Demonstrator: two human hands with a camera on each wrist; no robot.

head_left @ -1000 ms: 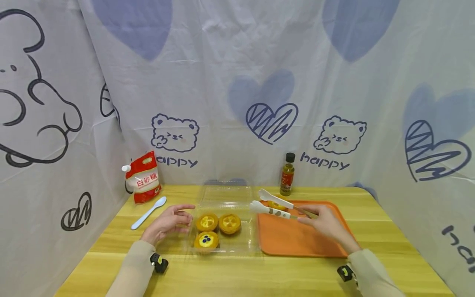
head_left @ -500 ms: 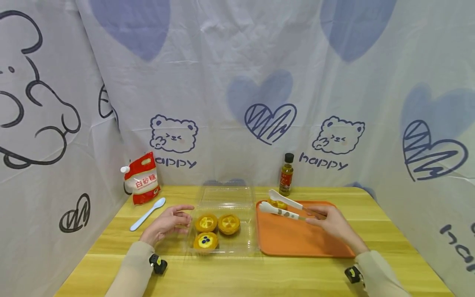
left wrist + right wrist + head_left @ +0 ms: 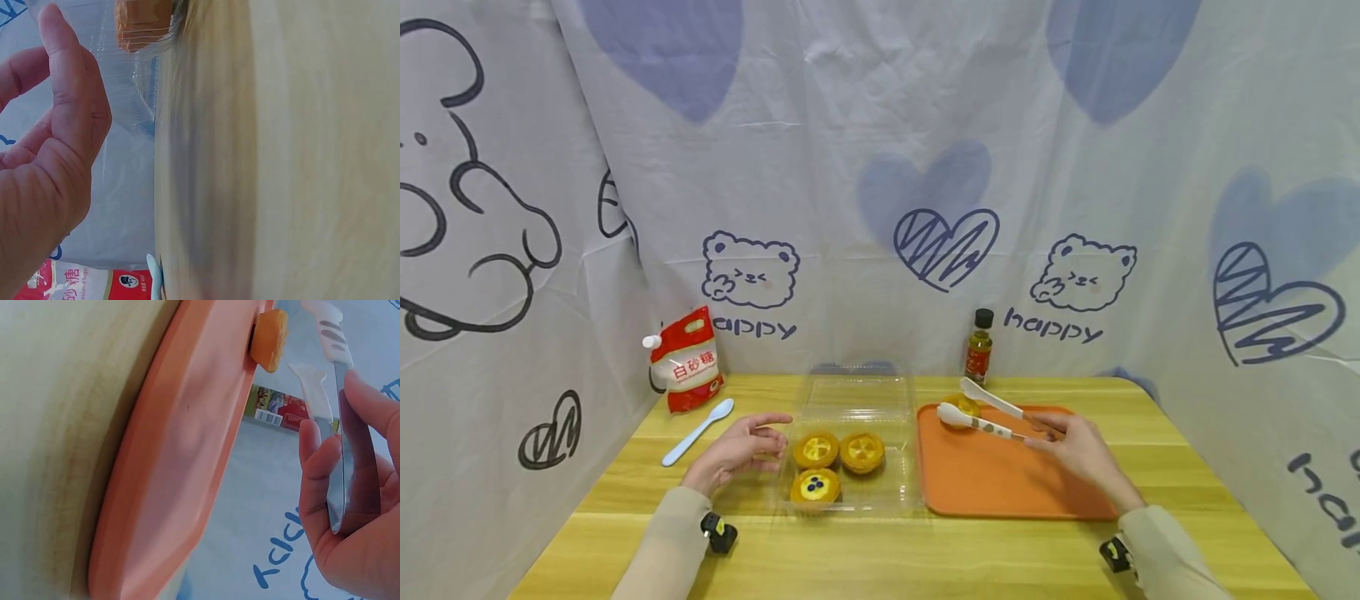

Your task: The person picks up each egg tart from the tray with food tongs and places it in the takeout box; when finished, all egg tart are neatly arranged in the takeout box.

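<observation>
In the head view, the right hand [image 3: 1078,454] grips a pair of tongs [image 3: 996,428], their two white heads spread apart on either side of the lone egg tart [image 3: 969,407]. That tart sits at the far left corner of the orange tray [image 3: 1000,483], partly hidden by the nearer head; whether either head touches it cannot be told. The left hand [image 3: 745,450] holds nothing, its fingers loosely bent beside the left wall of the clear clamshell box [image 3: 898,490], whose lid lies back. Inside, two fruit-topped tarts [image 3: 862,452] stand at the rear and a blueberry-topped tart [image 3: 816,486] in front. A sugar pouch [image 3: 691,362] and a pale blue spoon [image 3: 698,433] lie to the left; an oil bottle [image 3: 978,354] (its cap is black) stands just behind the tray's corner.

The left wrist view shows the same relaxed fingers near the box; I cannot tell if they touch it. So light a box could slide or tip if nudged.

In the right wrist view, thumb and fingers pinch the tongs near their metal bend, heads apart. Uneven closing might skid the egg tart over the tray's rim or towards the bottle; too hard a squeeze might crack its pastry, and a shallow hold might let it drop.
</observation>
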